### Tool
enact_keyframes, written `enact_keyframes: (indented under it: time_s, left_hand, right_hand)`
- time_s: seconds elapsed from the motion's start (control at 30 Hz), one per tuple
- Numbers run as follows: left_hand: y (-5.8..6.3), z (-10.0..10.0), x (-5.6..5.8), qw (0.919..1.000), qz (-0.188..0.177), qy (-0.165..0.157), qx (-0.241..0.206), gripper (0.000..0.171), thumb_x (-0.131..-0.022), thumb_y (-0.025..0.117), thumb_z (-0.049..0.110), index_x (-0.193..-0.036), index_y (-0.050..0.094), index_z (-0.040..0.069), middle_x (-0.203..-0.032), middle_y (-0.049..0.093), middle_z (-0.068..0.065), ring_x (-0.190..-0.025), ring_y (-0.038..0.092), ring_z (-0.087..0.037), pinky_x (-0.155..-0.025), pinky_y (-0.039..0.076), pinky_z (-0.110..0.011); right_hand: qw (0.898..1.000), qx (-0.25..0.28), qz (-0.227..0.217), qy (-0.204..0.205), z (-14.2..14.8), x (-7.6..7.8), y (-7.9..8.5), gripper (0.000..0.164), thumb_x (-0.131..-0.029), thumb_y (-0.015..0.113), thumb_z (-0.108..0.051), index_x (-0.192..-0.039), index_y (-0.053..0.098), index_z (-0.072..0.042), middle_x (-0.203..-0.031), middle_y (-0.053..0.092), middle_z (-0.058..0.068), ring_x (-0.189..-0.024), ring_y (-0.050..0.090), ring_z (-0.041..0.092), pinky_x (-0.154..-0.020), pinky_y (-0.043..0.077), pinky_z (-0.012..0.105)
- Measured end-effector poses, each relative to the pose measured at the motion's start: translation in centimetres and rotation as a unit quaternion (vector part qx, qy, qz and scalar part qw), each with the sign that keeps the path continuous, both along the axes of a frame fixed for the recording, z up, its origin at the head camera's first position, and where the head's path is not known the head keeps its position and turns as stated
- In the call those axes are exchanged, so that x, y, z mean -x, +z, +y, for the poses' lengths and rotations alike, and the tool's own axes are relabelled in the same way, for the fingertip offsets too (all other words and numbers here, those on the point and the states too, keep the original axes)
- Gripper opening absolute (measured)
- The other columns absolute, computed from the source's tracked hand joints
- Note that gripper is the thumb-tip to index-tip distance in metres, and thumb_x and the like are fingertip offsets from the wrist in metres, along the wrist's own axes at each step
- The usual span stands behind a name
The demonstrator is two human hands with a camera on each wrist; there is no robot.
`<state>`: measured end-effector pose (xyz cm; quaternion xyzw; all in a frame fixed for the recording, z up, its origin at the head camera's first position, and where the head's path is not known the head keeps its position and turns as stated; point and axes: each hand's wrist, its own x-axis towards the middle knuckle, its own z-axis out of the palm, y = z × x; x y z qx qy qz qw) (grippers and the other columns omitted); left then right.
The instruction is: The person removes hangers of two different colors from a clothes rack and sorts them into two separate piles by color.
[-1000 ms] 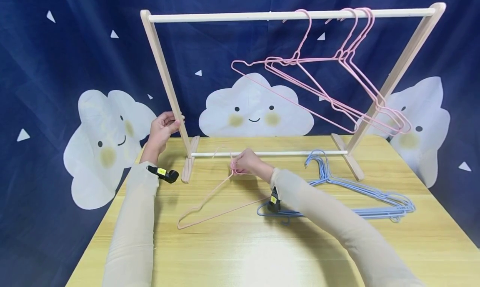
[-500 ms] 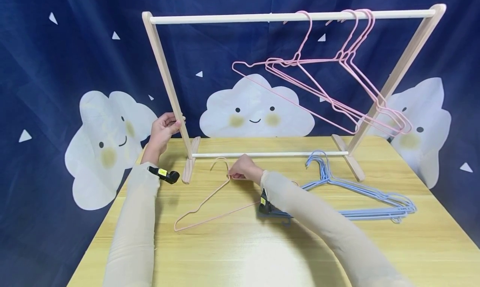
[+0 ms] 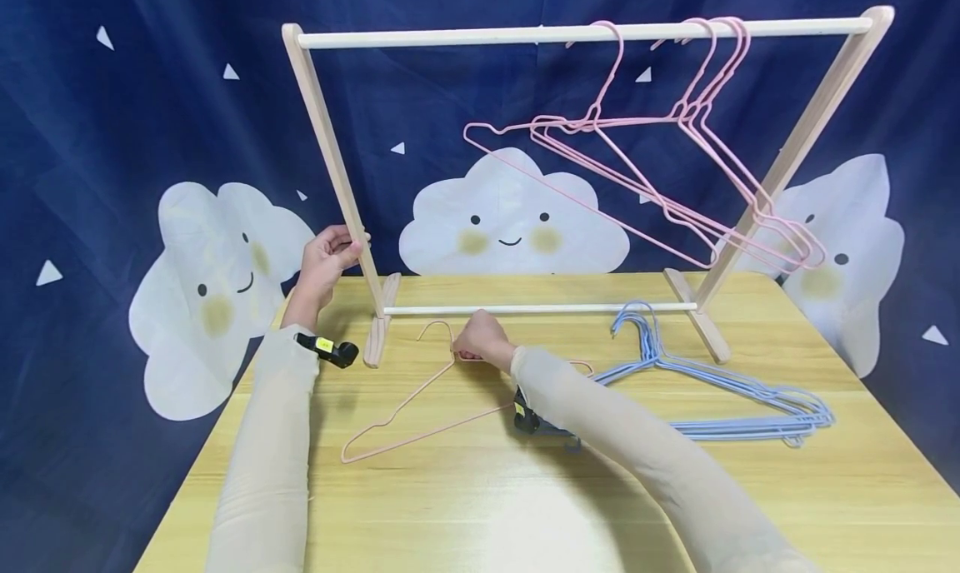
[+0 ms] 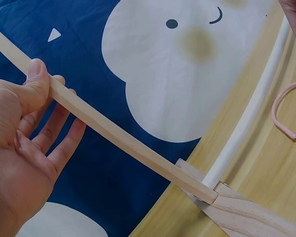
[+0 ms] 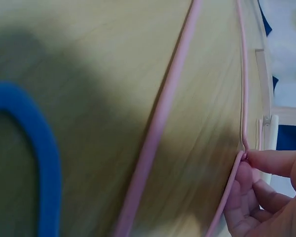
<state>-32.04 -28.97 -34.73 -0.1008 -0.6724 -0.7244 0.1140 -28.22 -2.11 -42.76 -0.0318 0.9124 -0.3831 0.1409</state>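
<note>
No legible text; unreadably small yellow labels (image 3: 324,345) on wrist cameras (image 3: 345,355).

In the head view the right sleeve (image 3: 622,431) hides parts of the pink hanger (image 3: 431,432) and the blue hangers (image 3: 738,430).

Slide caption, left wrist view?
Left hand holding the wooden upright, with a pink hanger's hook at the right edge.

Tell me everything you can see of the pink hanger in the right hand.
The pink hanger looks like thin coated wire: a curved hook, sloping shoulders and a straight bottom bar. It appears to lie on the wood-grain table, hook toward the garment rack, pinched near its neck by the right hand. The right sleeve hides part of it.
</note>
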Motion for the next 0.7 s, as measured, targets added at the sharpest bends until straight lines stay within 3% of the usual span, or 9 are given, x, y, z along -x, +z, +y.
enact_keyframes:
  time_s: [0.13, 0.33, 0.47, 0.6, 0.7]
  left_hand:
    - [0.1, 0.0, -0.1, 1.0, 0.003, -0.002, -0.004, 0.016, -0.098, 0.061, -0.001, -0.103, 0.064, 0.014, -0.093, 0.076, 0.01, -0.088, 0.07, -0.004, -0.075, 0.059, -0.016]
    - [-0.3, -0.2, 0.2, 0.9999, 0.006, -0.005, -0.008, 0.014, -0.098, 0.063, 0.001, -0.104, 0.064, 0.014, -0.093, 0.075, 0.012, -0.087, 0.069, -0.003, -0.075, 0.058, -0.015]
    - [-0.5, -0.2, 0.3, 0.9999, 0.008, -0.004, -0.006, 0.012, -0.098, 0.064, 0.003, -0.104, 0.064, 0.013, -0.094, 0.075, 0.012, -0.087, 0.069, -0.002, -0.075, 0.057, -0.014]
    - [-0.6, -0.3, 0.3, 0.9999, 0.009, -0.005, -0.005, 0.012, -0.098, 0.065, 0.003, -0.105, 0.064, 0.012, -0.094, 0.075, 0.011, -0.088, 0.068, -0.003, -0.075, 0.057, -0.015]
    - [-0.6, -0.2, 0.3, 0.9999, 0.011, -0.003, 0.0, 0.012, -0.098, 0.065, 0.004, -0.105, 0.065, 0.013, -0.094, 0.075, 0.011, -0.089, 0.068, -0.003, -0.075, 0.057, -0.015]
  right_hand:
    - [1.0, -0.015, 0.018, 0.016, 0.1, -0.2, 0.2, 0.039, -0.088, 0.08, -0.014, -0.053, 0.064, -0.009, -0.044, 0.052, -0.003, -0.043, 0.043, 0.01, -0.053, 0.039, 0.021]
    - [1.0, 0.009, 0.006, 0.026, 0.3, -0.3, 0.7, 0.021, -0.086, 0.08, -0.01, -0.069, 0.076, 0.001, -0.049, 0.06, 0.001, -0.043, 0.049, 0.01, -0.049, 0.041, 0.019]
    - [0.996, 0.036, -0.031, 0.074, 0.9, -0.1, 1.5, 0.015, -0.087, 0.079, -0.009, -0.079, 0.078, 0.003, -0.065, 0.072, 0.01, -0.049, 0.058, 0.012, -0.055, 0.055, 0.023]
    - [0.984, 0.051, -0.071, 0.154, 2.1, 0.1, 4.5, 0.017, -0.093, 0.073, -0.011, -0.097, 0.075, 0.006, -0.096, 0.077, 0.021, -0.078, 0.073, 0.027, -0.084, 0.062, 0.038]
    - [0.978, 0.061, -0.054, 0.193, 3.4, 0.2, 8.0, 0.021, -0.096, 0.071, -0.014, -0.108, 0.074, 0.002, -0.106, 0.076, 0.019, -0.094, 0.073, 0.032, -0.091, 0.06, 0.04]
